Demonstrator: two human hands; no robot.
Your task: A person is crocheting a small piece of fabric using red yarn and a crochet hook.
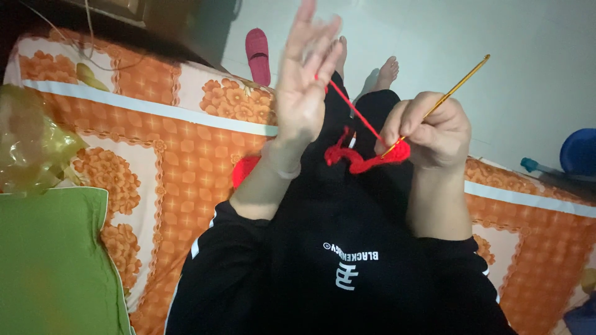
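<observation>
Soft red crocheted yarn piece (366, 158) is worked over the lap.
A thin golden metal crochet hook (444, 99), pointing to 1 o'clock, and the limp, light piece are pinched in the closed right hand (431, 130); the red yarn strand (354, 111) is tensioned over the spread-open left hand (304, 80).

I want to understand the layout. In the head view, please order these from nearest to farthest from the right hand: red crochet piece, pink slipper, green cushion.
From the right hand:
1. Red crochet piece: held at its fingers.
2. Pink slipper: on the floor, upper middle.
3. Green cushion: lower left corner.
</observation>
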